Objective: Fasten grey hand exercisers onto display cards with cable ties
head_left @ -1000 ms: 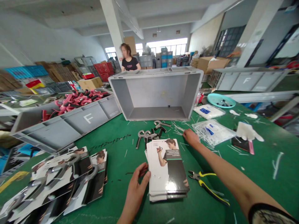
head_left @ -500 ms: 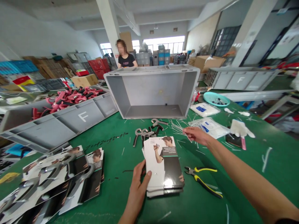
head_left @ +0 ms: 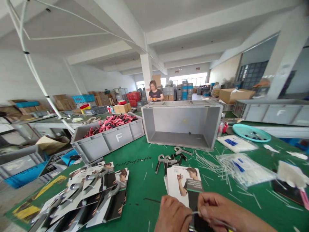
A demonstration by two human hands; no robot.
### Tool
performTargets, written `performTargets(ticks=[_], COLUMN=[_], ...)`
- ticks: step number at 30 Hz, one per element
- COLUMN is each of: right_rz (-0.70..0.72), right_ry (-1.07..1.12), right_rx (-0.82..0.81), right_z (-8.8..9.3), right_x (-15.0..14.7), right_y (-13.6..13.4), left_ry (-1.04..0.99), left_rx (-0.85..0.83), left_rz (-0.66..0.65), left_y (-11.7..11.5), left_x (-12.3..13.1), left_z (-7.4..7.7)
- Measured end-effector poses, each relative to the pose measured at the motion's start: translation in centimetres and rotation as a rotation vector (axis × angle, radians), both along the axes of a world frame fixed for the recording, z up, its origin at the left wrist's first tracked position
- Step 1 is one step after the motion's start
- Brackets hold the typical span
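Both hands meet at the bottom of the head view, over a stack of printed packaging cards (head_left: pixel 184 185) on the green table (head_left: pixel 145 167). My left hand (head_left: pixel 173 215) is curled, knuckles up, resting on the cards' near end. My right hand (head_left: pixel 217 214) pinches a thin white cable tie (head_left: pixel 196 212) between thumb and forefinger, its tip touching the left hand's fingers. Just beyond the cards lie a few grey hand grippers (head_left: pixel 169 159).
An empty grey crate (head_left: pixel 181 124) lies on its side behind the hand grippers. A crate of red hand grippers (head_left: pixel 108 130) stands to the left; finished carded grippers (head_left: pixel 89 196) are spread at near left. Bags of cable ties (head_left: pixel 243 167) and loose ties lie right. A person (head_left: pixel 154 91) stands far back.
The camera tipped up and moved nearer. My right hand came back from the loose ties at the right with one tie and joined my left hand over the cards.
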State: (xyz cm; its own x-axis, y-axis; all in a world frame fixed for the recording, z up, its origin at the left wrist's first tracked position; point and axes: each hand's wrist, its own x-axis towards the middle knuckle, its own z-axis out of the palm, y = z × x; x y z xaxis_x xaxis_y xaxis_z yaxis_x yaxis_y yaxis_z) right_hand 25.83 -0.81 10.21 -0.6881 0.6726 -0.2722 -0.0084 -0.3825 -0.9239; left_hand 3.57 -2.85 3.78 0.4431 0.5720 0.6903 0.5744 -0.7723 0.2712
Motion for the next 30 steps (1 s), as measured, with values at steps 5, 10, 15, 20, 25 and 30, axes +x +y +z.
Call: performTargets(ticks=[5,10,15,20,25,30], right_rz=[-0.215,-0.315,-0.323,-0.294,-0.395,-0.409], right_ry=[0.264,0.162,0.046,0.003,0.013,0.063], right_rx=[-0.054,0.045,0.147,0.164,0.084,0.027], right_z=[-2.5,-4.2,-4.4,-3.8,-4.1,-4.5], right_x=[-2.1,-5.1,-5.8,-5.2,-4.6,-4.5], right_y=[-1.1,-2.6,-3.2,-3.4,-3.5,-3.4], left_ry=[-0.492,-0.843,-0.793,-0.675,-0.535,-0.502], left_rx=[-0.673,-1.135,-1.146,-1.108,-0.736,-0.705], left_rz=[0.087,0.045,0.011,-0.014,0.325,0.303], left_y=[-1.3,-2.8,-4.3,-4.4,-0.4,2.9], left_x=[-0.1,0.2,0.0,-0.6,-1.6,-2.2], left_z=[-0.4,2.2,3.0,2.7,0.1,-2.9])
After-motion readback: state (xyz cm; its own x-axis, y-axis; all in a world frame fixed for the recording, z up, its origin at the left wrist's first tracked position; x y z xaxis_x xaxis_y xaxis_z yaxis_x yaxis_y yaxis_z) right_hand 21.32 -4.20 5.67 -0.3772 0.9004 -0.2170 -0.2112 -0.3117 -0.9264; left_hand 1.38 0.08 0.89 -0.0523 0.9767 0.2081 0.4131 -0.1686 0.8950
